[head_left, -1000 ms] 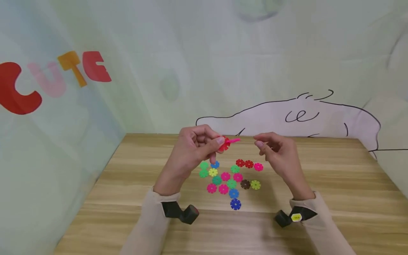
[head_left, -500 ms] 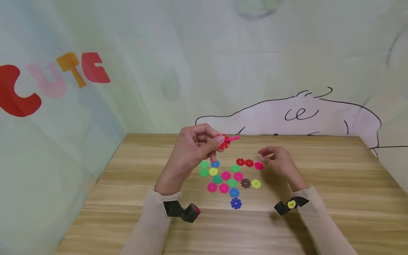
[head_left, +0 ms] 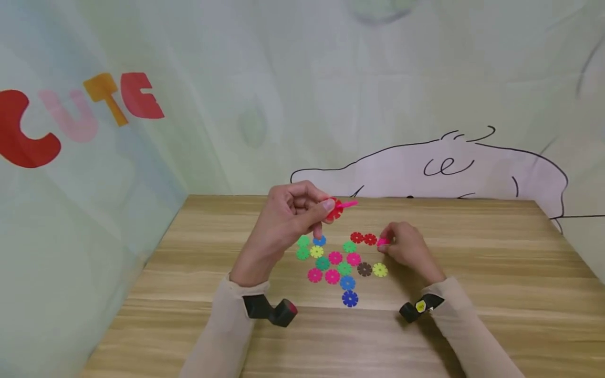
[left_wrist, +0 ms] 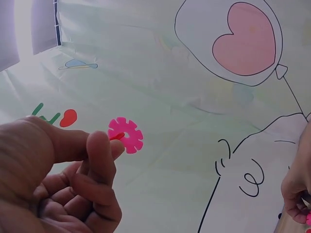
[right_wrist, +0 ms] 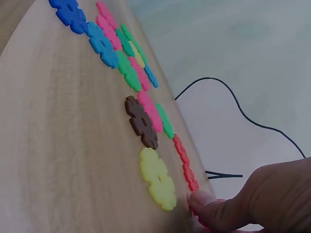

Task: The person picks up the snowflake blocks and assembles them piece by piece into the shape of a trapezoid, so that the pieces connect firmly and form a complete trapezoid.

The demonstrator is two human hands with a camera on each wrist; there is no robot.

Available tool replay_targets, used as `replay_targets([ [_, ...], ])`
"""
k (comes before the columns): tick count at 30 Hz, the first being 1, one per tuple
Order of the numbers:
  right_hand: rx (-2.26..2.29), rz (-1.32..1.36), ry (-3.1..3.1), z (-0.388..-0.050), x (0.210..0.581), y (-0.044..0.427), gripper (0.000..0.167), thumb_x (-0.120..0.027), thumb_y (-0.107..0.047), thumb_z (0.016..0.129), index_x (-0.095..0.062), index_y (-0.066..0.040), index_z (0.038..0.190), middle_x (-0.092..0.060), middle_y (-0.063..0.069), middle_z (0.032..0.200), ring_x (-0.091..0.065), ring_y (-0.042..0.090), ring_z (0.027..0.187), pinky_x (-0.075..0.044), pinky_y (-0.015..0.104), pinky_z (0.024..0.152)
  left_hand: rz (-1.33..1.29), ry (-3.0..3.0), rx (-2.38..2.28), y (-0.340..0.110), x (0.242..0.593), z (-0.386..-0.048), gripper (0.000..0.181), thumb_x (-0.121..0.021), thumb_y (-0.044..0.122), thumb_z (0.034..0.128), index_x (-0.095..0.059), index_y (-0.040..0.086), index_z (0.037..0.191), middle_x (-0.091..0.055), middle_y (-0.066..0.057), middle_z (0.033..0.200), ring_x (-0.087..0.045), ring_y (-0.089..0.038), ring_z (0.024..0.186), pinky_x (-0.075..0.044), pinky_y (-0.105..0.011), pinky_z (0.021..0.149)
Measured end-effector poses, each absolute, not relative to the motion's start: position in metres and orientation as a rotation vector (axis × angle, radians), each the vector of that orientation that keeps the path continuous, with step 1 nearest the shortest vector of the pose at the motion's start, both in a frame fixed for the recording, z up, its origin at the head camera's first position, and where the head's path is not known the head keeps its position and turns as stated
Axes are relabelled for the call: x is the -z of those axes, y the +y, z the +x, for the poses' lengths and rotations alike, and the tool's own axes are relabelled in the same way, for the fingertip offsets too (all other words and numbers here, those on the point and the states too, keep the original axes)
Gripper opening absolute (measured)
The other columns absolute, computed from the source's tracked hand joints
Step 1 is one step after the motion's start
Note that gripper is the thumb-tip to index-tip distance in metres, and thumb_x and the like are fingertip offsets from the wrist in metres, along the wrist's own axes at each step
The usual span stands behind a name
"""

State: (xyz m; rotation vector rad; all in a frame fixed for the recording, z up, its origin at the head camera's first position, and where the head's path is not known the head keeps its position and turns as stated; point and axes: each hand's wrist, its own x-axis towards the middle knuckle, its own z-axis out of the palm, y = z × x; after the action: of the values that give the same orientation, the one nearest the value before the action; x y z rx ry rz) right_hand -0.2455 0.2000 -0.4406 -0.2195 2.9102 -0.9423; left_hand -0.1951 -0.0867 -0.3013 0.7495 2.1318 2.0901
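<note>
Raised above the table, my left hand pinches a red notched snowflake disc between thumb and fingers. A pink snowflake disc is slotted crosswise into the red one and shows edge-on in the head view. At the tabletop, my right hand pinches another pink disc, which appears tilted and is partly hidden by the fingertips. Just left of it lie two red discs side by side. A yellow disc and a brown disc lie close to the right hand.
Several flat discs lie between the hands on the wooden table, among them green, light blue and dark blue ones. A printed cloth backdrop stands behind the table's far edge.
My right hand has come down from beside the held pair to the table and now pinches the pink disc beside the red ones. The left hand stays nearly still with its joined discs.
</note>
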Motion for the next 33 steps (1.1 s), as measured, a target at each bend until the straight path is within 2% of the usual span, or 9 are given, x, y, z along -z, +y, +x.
replay_targets([
  [3,0.999,-0.200,2.895,-0.246,0.439,0.200,0.020,-0.082,-0.008,0.093,-0.068,0.000,0.104,-0.073,0.016,0.097,-0.064,0.026,0.086,-0.053,0.035,0.076,0.746,2.139,-2.079,-0.085,0.302,-0.195,0.012,-0.069,0.007,0.1022,-0.073,-0.004,0.104,-0.076,0.002,0.081,-0.065,-0.014,0.055,-0.052,-0.022,0.054],
  [6,1.092,-0.184,2.873,-0.245,0.433,0.200,0.022,-0.081,-0.006,0.094,-0.067,-0.001,0.110,-0.076,0.016,0.095,-0.065,0.023,0.081,-0.053,0.029,0.071,0.736,2.161,-2.064,-0.085,0.301,-0.194,0.012,-0.070,0.008,0.1021,-0.073,-0.003,0.104,-0.077,0.002,0.081,-0.066,-0.015,0.055,-0.052,-0.023,0.053],
  [11,1.183,-0.193,2.908,-0.241,0.414,0.199,0.026,-0.078,-0.010,0.097,-0.070,-0.001,0.120,-0.073,0.014,0.088,-0.062,0.021,0.073,-0.050,0.028,0.062,0.739,2.176,-2.056,-0.085,0.300,-0.194,0.011,-0.071,0.008,0.1021,-0.074,-0.002,0.104,-0.077,0.002,0.082,-0.066,-0.016,0.054,-0.051,-0.023,0.053],
  [14,1.231,-0.227,2.915,-0.236,0.402,0.198,0.025,-0.079,-0.014,0.098,-0.074,-0.003,0.119,-0.073,0.013,0.081,-0.062,0.022,0.069,-0.046,0.028,0.056,0.752,2.167,-2.055,-0.084,0.301,-0.194,0.011,-0.070,0.007,0.1021,-0.073,-0.003,0.105,-0.077,0.003,0.081,-0.066,-0.016,0.054,-0.050,-0.024,0.052],
  [18,1.336,-0.270,2.871,-0.230,0.392,0.196,0.024,-0.080,-0.017,0.098,-0.076,-0.006,0.119,-0.075,0.015,0.082,-0.068,0.029,0.071,-0.046,0.026,0.054,0.766,2.160,-2.053,-0.083,0.301,-0.195,0.012,-0.070,0.007,0.1022,-0.073,-0.004,0.105,-0.077,0.004,0.080,-0.066,-0.016,0.054,-0.048,-0.024,0.051],
  [22,1.439,-0.282,2.824,-0.225,0.385,0.194,0.024,-0.078,-0.014,0.099,-0.077,-0.008,0.122,-0.079,0.015,0.089,-0.069,0.034,0.074,-0.050,0.026,0.057,0.767,2.155,-2.060,-0.084,0.301,-0.195,0.011,-0.069,0.007,0.1023,-0.073,-0.004,0.104,-0.077,0.003,0.080,-0.066,-0.015,0.054,-0.048,-0.023,0.051],
  [30,1.621,-0.324,2.720,-0.216,0.368,0.191,0.027,-0.073,-0.013,0.103,-0.077,-0.007,0.129,-0.079,0.018,0.101,-0.070,0.019,0.081,-0.060,0.025,0.070,0.755,2.140,-2.072,-0.085,0.301,-0.195,0.011,-0.069,0.006,0.1027,-0.073,-0.004,0.104,-0.077,0.002,0.081,-0.066,-0.014,0.054,-0.050,-0.022,0.053],
  [33,1.698,-0.394,2.633,-0.210,0.360,0.189,0.030,-0.072,-0.011,0.103,-0.075,-0.006,0.133,-0.079,0.012,0.102,-0.071,0.014,0.084,-0.062,0.026,0.077,0.757,2.138,-2.072,-0.086,0.300,-0.194,0.011,-0.069,0.006,0.1028,-0.073,-0.004,0.104,-0.077,0.002,0.081,-0.066,-0.013,0.054,-0.050,-0.022,0.053],
])
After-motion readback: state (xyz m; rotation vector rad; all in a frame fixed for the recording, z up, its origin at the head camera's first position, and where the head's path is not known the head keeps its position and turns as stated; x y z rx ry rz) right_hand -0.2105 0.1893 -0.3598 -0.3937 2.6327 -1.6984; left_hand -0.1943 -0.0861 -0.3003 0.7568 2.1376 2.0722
